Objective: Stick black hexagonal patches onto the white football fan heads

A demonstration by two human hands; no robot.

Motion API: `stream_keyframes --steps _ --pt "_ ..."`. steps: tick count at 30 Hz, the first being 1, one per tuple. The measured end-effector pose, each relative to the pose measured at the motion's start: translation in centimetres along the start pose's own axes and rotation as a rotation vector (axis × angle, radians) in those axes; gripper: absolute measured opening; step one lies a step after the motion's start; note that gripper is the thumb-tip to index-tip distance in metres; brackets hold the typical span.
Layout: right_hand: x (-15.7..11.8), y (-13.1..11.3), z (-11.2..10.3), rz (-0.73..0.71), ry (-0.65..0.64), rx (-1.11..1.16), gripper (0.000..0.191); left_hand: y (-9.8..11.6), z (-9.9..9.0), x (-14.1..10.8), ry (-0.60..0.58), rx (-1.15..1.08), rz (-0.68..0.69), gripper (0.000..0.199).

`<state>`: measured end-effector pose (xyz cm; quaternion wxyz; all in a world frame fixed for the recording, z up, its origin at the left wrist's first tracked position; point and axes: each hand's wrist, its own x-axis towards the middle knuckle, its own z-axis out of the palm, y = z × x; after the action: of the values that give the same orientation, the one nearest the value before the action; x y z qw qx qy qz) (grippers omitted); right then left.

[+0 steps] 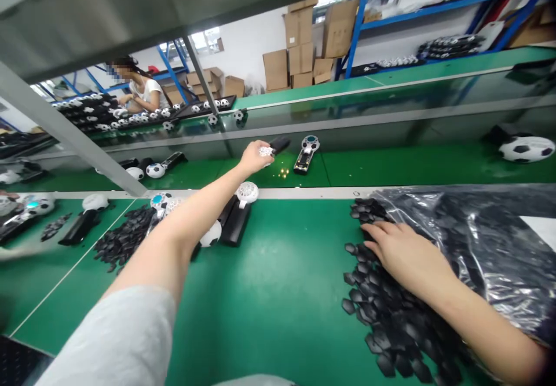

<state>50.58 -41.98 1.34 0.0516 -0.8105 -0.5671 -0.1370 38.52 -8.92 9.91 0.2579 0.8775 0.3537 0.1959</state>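
No readable brand, label or writing anywhere. Left hand (pixel 254 157) stretched out over the green conveyor belt (pixel 391 168), fingers (pixel 266 152) clenched on a black handheld device with a white round grille end (pixel 274 145) — held just above the belt, beside an opened black unit with a blue-and-white round head (pixel 305 154). Right hand (pixel 402 252) flat, fingers loosely spread, resting on a heap of small black hexagonal plastic pieces (pixel 382 310) on the green desk (pixel 278 293) — not gripping.
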Motion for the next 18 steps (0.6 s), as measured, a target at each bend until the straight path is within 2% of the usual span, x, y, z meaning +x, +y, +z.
stream_keyframes --steps 2,5,9,12,15,18 --pt "-0.1 0.1 0.5 -0.037 -0.013 -0.035 0.025 -1.3 0.4 1.7 -0.025 0.049 -0.048 0.057" --pt "0.1 0.1 0.6 -0.028 -0.004 -0.032 0.026 -2.7 0.1 1.7 -0.073 0.137 -0.11 0.072" --pt "0.6 0.5 0.4 0.032 -0.013 0.071 0.02 -3.5 -2.0 -1.7 -0.192 0.309 -0.158 0.086" --pt "1.0 0.6 0.4 0.073 -0.023 0.164 0.021 -3.4 -2.7 -4.8 -0.256 0.417 -0.137 0.079" --pt "1.2 0.1 -0.1 0.08 0.018 0.228 0.024 -2.6 -1.6 -7.6 -0.285 0.426 -0.04 0.069" --pt "1.3 -0.9 -1.2 0.031 0.063 0.387 0.022 -0.9 0.3 -10.2 -0.358 0.355 0.091 0.068"
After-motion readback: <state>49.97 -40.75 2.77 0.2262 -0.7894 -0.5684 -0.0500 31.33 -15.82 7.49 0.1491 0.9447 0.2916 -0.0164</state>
